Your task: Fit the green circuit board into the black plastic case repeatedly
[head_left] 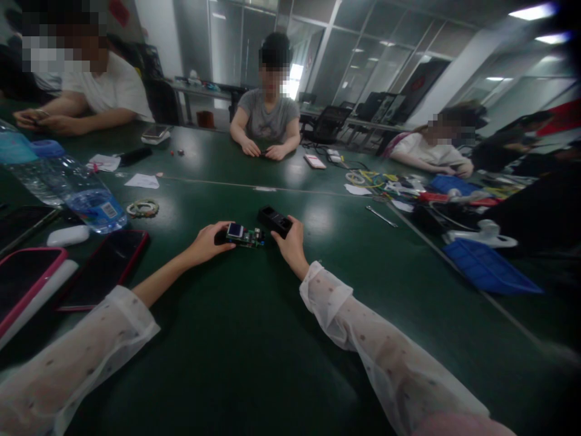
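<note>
My left hand (209,244) grips the left end of a small circuit board (247,237) with a little screen, its fingers wrapped round a dark part at that end. Just to the right, my right hand (291,241) holds a black rectangular case (275,220) between thumb and fingers. Board and case are close together but apart, both over the middle of the green table (227,339). The board's screen faces up, and the case is tilted down to the right.
On the left are water bottles (93,203), a red-edged phone (106,269), a white case (68,236) and a bracelet (142,208). To the right lie a wrench (381,216), a blue tray (490,266) and cables (363,178). Several people sit across the table.
</note>
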A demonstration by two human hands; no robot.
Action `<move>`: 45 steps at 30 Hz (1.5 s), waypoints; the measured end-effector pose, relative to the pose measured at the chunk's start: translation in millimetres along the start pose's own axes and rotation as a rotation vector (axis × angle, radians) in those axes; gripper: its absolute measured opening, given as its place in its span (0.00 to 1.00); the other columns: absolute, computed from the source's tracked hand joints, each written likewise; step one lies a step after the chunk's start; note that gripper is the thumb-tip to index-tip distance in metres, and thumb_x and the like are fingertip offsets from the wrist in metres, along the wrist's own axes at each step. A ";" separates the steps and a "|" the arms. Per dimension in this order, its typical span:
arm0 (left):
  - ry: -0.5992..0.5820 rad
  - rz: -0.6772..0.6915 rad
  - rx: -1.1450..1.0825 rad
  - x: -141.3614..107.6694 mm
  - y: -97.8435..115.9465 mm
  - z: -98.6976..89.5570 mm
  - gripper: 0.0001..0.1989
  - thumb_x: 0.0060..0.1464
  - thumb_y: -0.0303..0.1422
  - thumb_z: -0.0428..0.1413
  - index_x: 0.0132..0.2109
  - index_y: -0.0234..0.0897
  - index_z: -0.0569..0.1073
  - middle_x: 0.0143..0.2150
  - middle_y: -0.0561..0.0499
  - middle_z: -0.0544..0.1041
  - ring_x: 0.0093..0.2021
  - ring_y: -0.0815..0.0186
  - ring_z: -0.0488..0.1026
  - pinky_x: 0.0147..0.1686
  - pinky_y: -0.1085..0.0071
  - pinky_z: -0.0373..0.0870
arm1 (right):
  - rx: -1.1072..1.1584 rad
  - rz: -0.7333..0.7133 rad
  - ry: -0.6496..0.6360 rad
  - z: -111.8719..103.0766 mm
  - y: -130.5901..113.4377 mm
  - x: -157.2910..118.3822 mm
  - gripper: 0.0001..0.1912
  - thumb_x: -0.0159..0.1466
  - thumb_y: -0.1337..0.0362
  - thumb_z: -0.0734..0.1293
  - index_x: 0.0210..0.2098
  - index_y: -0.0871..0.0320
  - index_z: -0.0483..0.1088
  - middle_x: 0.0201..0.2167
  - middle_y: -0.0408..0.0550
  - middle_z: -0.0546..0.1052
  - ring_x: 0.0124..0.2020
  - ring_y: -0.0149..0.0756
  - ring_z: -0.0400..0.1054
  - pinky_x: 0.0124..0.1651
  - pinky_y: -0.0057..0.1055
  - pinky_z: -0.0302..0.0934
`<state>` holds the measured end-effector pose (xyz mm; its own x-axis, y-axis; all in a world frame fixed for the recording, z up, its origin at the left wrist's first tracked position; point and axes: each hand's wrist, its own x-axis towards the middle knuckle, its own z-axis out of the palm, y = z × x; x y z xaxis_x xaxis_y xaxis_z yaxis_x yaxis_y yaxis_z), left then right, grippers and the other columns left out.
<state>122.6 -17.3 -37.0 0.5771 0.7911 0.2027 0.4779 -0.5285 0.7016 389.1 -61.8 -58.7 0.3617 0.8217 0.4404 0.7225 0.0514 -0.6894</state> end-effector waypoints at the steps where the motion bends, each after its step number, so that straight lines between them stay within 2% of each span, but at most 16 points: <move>1: -0.001 -0.001 -0.002 0.1 -0.3 -0.1 0.31 0.51 0.43 0.58 0.61 0.42 0.62 0.57 0.43 0.69 0.58 0.51 0.65 0.58 0.46 0.54 | 0.008 0.004 -0.004 0.2 0.3 0.1 0.29 0.56 0.66 0.69 0.54 0.61 0.58 0.51 0.60 0.64 0.55 0.51 0.60 0.56 0.52 0.57; 5: 0.000 0.007 0.002 0.5 -1.7 0.0 0.31 0.51 0.43 0.58 0.60 0.43 0.62 0.57 0.43 0.70 0.58 0.51 0.65 0.58 0.45 0.54 | 0.070 -0.088 0.019 -3.4 -6.1 -3.0 0.24 0.58 0.65 0.68 0.52 0.60 0.60 0.49 0.56 0.66 0.52 0.47 0.62 0.56 0.49 0.58; 9: 0.005 0.019 0.006 1.2 -4.0 1.4 0.31 0.51 0.43 0.58 0.60 0.42 0.62 0.56 0.43 0.70 0.57 0.52 0.66 0.58 0.46 0.54 | 0.195 -0.233 0.073 -13.2 -24.4 -11.5 0.25 0.63 0.61 0.64 0.57 0.57 0.56 0.52 0.56 0.65 0.54 0.44 0.62 0.58 0.47 0.59; 13: 0.023 0.023 0.024 3.1 -8.3 4.0 0.30 0.50 0.43 0.59 0.59 0.42 0.63 0.55 0.43 0.71 0.56 0.52 0.67 0.56 0.47 0.57 | 0.254 -0.331 -0.058 -20.4 -38.5 -18.6 0.26 0.64 0.57 0.63 0.60 0.54 0.54 0.54 0.55 0.65 0.55 0.43 0.62 0.58 0.46 0.60; 17: 0.025 0.032 0.056 4.1 -9.7 4.9 0.29 0.50 0.44 0.58 0.58 0.40 0.64 0.54 0.43 0.71 0.55 0.51 0.68 0.55 0.48 0.59 | 0.263 -0.400 -0.151 -19.3 -40.4 -20.1 0.27 0.64 0.57 0.63 0.60 0.52 0.54 0.54 0.54 0.65 0.56 0.43 0.62 0.58 0.44 0.60; 25: 0.039 -0.016 0.035 1.4 -2.8 4.0 0.30 0.49 0.44 0.59 0.56 0.36 0.65 0.55 0.39 0.71 0.56 0.50 0.67 0.56 0.49 0.59 | 0.259 -0.427 -0.278 -17.2 -36.2 -19.0 0.27 0.64 0.59 0.63 0.61 0.52 0.53 0.53 0.53 0.65 0.56 0.42 0.62 0.58 0.45 0.60; 34: 0.048 -0.010 0.023 3.0 -5.1 4.9 0.34 0.47 0.46 0.60 0.59 0.37 0.63 0.57 0.39 0.69 0.58 0.48 0.65 0.57 0.46 0.57 | 0.205 -0.444 -0.367 -18.0 -37.6 -18.7 0.26 0.64 0.62 0.64 0.60 0.53 0.54 0.52 0.53 0.65 0.55 0.42 0.63 0.58 0.47 0.60; 38: 0.064 0.002 0.005 1.7 -2.6 4.2 0.38 0.46 0.46 0.61 0.61 0.38 0.59 0.59 0.39 0.67 0.59 0.49 0.64 0.57 0.49 0.58 | 0.166 -0.451 -0.436 -17.0 -36.0 -18.8 0.28 0.62 0.62 0.66 0.59 0.53 0.54 0.53 0.53 0.65 0.55 0.43 0.63 0.57 0.49 0.60; 45: 0.058 0.004 0.038 2.6 -4.5 5.4 0.39 0.45 0.47 0.61 0.62 0.38 0.59 0.59 0.40 0.67 0.58 0.49 0.65 0.57 0.49 0.57 | 0.148 -0.427 -0.393 -12.7 -32.5 -17.5 0.35 0.60 0.62 0.69 0.62 0.52 0.50 0.52 0.54 0.64 0.55 0.44 0.62 0.58 0.50 0.59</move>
<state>125.6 -14.5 -43.3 0.5398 0.8052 0.2456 0.5013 -0.5419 0.6746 366.7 -85.0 -36.6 -0.2082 0.8576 0.4702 0.6563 0.4789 -0.5829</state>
